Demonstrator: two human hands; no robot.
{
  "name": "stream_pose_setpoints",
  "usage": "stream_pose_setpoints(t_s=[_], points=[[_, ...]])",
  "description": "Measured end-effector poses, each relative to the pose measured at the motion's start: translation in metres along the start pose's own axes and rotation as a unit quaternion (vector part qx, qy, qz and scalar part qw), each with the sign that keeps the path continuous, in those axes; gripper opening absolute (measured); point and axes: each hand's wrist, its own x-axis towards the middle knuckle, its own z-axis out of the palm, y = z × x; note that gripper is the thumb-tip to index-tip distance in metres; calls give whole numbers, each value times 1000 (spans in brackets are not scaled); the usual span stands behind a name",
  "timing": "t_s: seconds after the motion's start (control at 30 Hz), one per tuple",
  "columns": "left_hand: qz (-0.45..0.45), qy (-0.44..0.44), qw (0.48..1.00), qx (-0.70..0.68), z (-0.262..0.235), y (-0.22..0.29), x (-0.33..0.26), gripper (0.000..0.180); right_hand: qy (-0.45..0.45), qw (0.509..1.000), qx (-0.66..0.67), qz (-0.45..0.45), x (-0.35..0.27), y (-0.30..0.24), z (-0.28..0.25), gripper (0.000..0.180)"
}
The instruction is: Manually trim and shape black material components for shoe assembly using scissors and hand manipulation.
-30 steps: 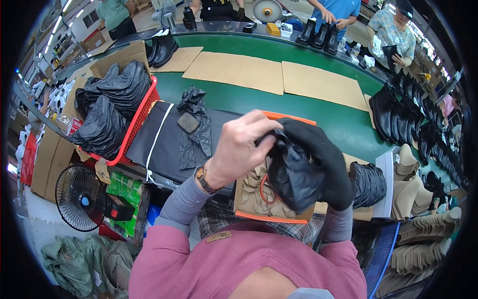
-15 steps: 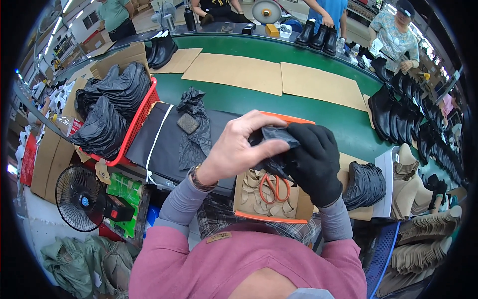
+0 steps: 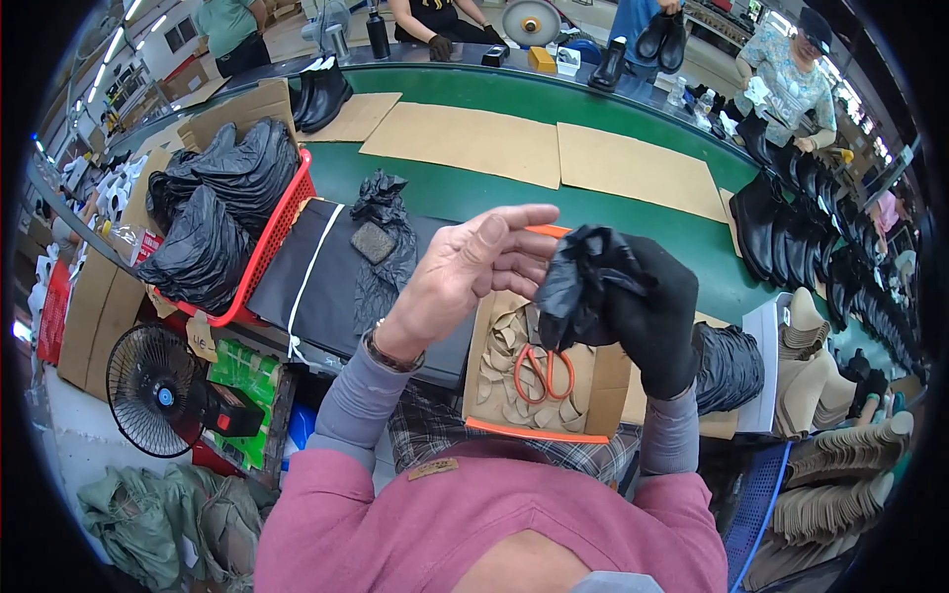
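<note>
My right hand [image 3: 657, 321], in a black glove, grips a crumpled thin black sheet [image 3: 573, 287] in front of my chest. Just left of it, my bare left hand [image 3: 457, 272] is raised with its fingers apart, holding nothing. Below both hands sits a shallow orange-edged cardboard box [image 3: 539, 433] with beige scraps. Orange-handled scissors [image 3: 545, 374] lie on those scraps. A crinkled black sheet [image 3: 384, 295], weighted by a small grey block [image 3: 372, 242], rests on the flat dark stack [image 3: 287, 265] to the left.
A red basket [image 3: 279, 237] of bunched black sheets stands left, above a black fan [image 3: 158, 390]. Cardboard pieces [image 3: 465, 143] lie on the green belt [image 3: 435, 186]. Black boots [image 3: 771, 232] and beige shoe-shaped inserts [image 3: 830, 455] line the right. Co-workers stand across the belt.
My left hand has let go of the black sheet and opened. My right hand has shifted slightly right with it. Across the belt, a co-worker has lifted a pair of boots.
</note>
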Motion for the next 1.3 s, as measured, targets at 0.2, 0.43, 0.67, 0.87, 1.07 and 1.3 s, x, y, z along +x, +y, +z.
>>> stream_pose_setpoints(t_s=[0.2, 0.43, 0.67, 0.87, 1.07, 1.3], points=[[93, 68, 976, 185, 12, -27, -5, 37, 25, 993, -56, -102, 0, -7, 18, 38], [79, 166, 875, 447, 6, -24, -5, 59, -51, 987, 149, 19, -5, -9, 23, 42], [223, 153, 855, 442, 16, -33, -4, 71, -12, 997, -59, -41, -4, -2, 30, 37], [-8, 124, 976, -178, 5, -58, -24, 62, 169, 911, -246, -285, -16, -7, 25, 41], [82, 237, 953, -172, -1, -51, -10, 38, -5, 972, -105, -211, -23, -18, 32, 61], [-82, 111, 990, -16, -7, -39, -19, 41, -159, 897, 341, 232, 8, -5, -9, 55]])
